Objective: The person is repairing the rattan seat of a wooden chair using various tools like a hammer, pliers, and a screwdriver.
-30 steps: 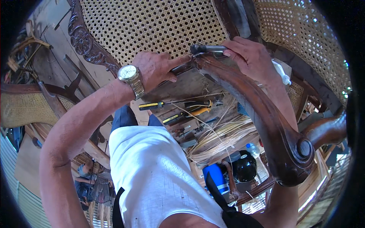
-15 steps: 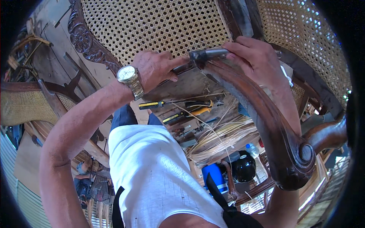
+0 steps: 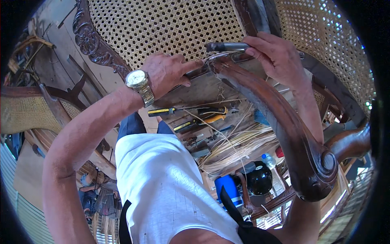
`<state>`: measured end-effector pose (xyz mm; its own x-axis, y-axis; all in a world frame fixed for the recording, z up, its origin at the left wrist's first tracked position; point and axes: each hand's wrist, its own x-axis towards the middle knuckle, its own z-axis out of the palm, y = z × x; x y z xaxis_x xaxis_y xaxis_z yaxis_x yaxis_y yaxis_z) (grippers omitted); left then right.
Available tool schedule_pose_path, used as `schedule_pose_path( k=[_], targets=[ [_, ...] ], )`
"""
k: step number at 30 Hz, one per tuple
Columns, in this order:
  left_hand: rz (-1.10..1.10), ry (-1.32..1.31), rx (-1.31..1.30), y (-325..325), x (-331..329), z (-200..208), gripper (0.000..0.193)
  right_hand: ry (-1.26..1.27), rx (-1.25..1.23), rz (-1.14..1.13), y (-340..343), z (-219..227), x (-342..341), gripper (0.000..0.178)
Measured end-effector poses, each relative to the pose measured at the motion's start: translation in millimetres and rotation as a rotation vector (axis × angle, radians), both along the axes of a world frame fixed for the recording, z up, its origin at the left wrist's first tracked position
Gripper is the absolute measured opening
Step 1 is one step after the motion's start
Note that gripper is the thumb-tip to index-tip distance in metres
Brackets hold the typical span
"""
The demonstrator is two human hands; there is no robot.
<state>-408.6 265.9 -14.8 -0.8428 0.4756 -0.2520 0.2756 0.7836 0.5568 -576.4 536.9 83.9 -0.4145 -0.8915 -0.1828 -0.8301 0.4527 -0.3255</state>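
Observation:
In front of me is a carved dark wooden chair with a woven cane panel (image 3: 162,28). My left hand (image 3: 166,71), with a watch (image 3: 137,79) on its wrist, lies across the chair rail (image 3: 197,73), thumb on the near side, index finger stretched toward the joint with the curved armrest (image 3: 272,101). A pale cane strip (image 3: 219,55) shows by that fingertip. My right hand (image 3: 274,57) is closed on one end of a short dark metal bar (image 3: 227,46). The bar is held just above the joint, apart from the wood.
Below lie a yellow-and-black screwdriver (image 3: 162,112), orange-handled pliers (image 3: 213,118) and a bundle of cane strands (image 3: 239,144). A blue container (image 3: 228,189) and a round black object (image 3: 260,179) stand nearer me. Another cane chair (image 3: 24,110) is at left.
My right hand has lifted the metal bar off the joint, uncovering the pale strip there. My left hand has stayed in place.

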Motion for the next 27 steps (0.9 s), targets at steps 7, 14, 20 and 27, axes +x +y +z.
schedule_pose_path(
  k=[7,14,20,27],
  targets=[
    [-0.003,-0.001,-0.017,1,-2,-3,0.064,0.011,0.072,0.047,1,-4,2,0.024],
    [0.008,-0.012,-0.036,2,0,-3,0.065,0.04,0.08,0.106,-5,-2,1,0.024],
    [0.002,-0.004,0.007,0,-1,-2,0.066,-0.043,-0.061,0.033,-3,2,-4,0.023],
    [-0.001,0.009,0.017,0,-1,-3,0.066,-0.082,-0.058,-0.102,11,-5,7,0.025]
  ],
)
